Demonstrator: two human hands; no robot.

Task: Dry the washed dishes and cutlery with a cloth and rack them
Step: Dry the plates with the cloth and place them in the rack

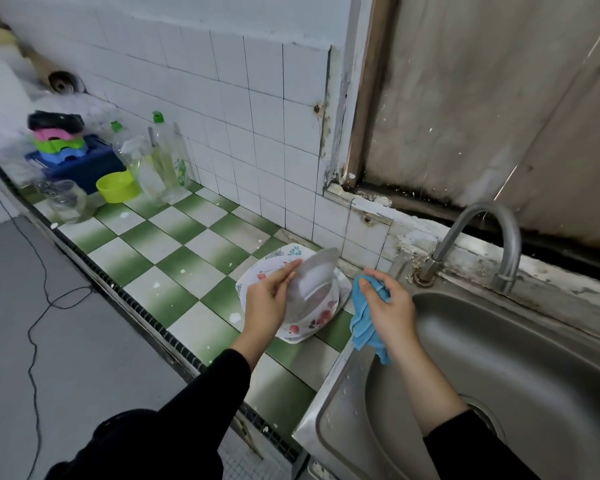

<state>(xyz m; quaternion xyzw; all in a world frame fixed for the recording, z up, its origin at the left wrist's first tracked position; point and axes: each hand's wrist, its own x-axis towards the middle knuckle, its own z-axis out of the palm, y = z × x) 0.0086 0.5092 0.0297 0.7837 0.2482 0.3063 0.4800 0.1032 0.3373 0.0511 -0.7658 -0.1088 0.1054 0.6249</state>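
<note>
head view: the left hand [267, 301] holds a white dish [315, 273] by its near edge, fingers laid along one face and the thumb on the other, so the dish stands tilted above the pile of crockery. whether it is a plate or a shallow bowl cannot be told. under it sits a floral bowl [321, 315] on a square floral plate [284, 259], both on the green-and-white checked tile counter [174, 271], just left of the sink and close to the wall.

the right hand [390, 308] is closed round a blue cloth [364, 329], fingers curled over the bunched top, the loose end hanging down past the wrist over the sink's near left corner. the cloth is near the white dish but apart from it. both arms wear black sleeves [201, 403].

a stainless steel sink [520, 368] fills the lower right, with a curved metal tap [478, 237] at its back edge. at the far end of the counter stand clear dish soap bottles with green caps [168, 161], a lime green bowl [116, 187], a glass jar [65, 202] and a blue crate [87, 166] bearing stacked coloured plastic pieces [59, 142]. a black cable [35, 306] trails over the grey floor on the left.
</note>
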